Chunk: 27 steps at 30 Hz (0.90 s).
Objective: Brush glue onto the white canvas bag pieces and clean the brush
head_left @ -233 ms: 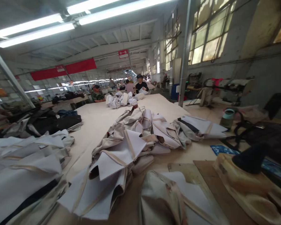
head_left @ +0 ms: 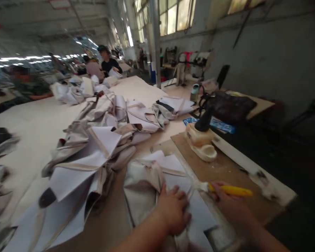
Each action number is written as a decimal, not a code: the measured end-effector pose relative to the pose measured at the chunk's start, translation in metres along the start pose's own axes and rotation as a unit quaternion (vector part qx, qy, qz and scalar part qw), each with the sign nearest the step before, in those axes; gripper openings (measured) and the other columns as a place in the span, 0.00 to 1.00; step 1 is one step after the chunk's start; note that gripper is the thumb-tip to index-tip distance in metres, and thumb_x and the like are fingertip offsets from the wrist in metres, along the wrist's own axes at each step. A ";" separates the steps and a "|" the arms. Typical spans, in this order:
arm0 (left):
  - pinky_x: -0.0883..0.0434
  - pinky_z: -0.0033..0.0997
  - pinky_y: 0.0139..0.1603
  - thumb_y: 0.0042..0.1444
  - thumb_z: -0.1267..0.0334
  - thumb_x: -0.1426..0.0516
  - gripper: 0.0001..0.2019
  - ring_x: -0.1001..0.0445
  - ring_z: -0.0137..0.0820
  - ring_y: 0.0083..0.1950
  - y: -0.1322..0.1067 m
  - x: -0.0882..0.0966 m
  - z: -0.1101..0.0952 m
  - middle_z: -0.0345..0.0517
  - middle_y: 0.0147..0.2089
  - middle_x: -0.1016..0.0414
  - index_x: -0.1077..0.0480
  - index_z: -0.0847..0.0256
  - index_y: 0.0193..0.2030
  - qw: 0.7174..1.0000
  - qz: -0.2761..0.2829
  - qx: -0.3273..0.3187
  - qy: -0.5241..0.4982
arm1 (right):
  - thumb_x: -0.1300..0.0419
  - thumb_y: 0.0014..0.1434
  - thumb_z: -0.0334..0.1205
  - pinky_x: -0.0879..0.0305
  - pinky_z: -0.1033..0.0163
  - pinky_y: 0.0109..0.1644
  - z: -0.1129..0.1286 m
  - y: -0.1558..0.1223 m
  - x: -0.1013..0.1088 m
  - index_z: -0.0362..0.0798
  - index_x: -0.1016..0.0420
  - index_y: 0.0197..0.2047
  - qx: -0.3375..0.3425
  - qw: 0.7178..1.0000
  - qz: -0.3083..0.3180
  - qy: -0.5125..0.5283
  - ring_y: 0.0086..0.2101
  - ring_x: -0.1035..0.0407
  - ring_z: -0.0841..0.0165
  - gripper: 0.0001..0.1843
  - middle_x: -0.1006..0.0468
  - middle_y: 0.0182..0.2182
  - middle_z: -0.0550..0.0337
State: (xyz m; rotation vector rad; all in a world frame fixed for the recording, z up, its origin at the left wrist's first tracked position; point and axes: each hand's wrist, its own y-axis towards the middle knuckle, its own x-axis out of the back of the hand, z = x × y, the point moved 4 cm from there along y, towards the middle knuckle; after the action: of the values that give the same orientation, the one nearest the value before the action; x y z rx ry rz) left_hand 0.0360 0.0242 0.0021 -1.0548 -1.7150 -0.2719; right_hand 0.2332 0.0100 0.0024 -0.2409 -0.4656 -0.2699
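My left hand lies flat, fingers spread, on a grey-and-white fabric piece spread on the table in front of me. My right hand grips a yellow-handled tool whose tip points left at a tan strip of the same piece. The tool's working end is blurred. A long heap of similar folded fabric pieces runs away from me across the big beige table.
A brown board lies under my right hand. On it rests a cream iron-shaped block with a black handle. A dark bag and a cup sit further right. People sit at the far end. The table's edge drops off right.
The view has swung down and to the right. Both my hands have come into sight on the near fabric piece, the right one holding the yellow tool.
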 end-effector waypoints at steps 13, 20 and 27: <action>0.60 0.66 0.57 0.58 0.51 0.55 0.18 0.54 0.42 0.64 0.002 0.008 -0.002 0.42 0.60 0.43 0.39 0.50 0.53 1.000 0.013 0.007 0.004 | 0.50 0.54 0.53 0.45 0.68 0.22 -0.037 -0.047 -0.001 0.49 0.35 0.23 -0.045 0.993 0.109 -0.011 0.20 0.41 0.71 0.18 0.38 0.17 0.66; 0.61 0.66 0.57 0.58 0.50 0.56 0.18 0.54 0.42 0.64 0.003 0.009 -0.004 0.41 0.60 0.42 0.39 0.50 0.53 1.000 0.019 0.008 0.013 | 0.53 0.56 0.49 0.43 0.67 0.27 -0.006 0.004 -0.029 0.47 0.33 0.28 0.026 0.997 0.064 -0.014 0.22 0.39 0.70 0.16 0.36 0.18 0.65; 0.61 0.66 0.57 0.58 0.51 0.55 0.17 0.54 0.42 0.64 0.004 0.009 -0.003 0.42 0.60 0.42 0.38 0.50 0.52 1.000 0.006 0.006 0.011 | 0.53 0.58 0.50 0.41 0.67 0.29 -0.018 -0.013 -0.024 0.47 0.34 0.27 0.037 0.995 0.091 -0.016 0.25 0.37 0.70 0.17 0.35 0.21 0.65</action>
State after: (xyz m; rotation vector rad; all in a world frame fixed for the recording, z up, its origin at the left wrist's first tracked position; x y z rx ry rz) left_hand 0.0406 0.0292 0.0097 -1.0501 -1.6888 -0.2649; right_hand 0.2161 -0.0026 -0.0224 -0.2151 -0.4816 -0.0702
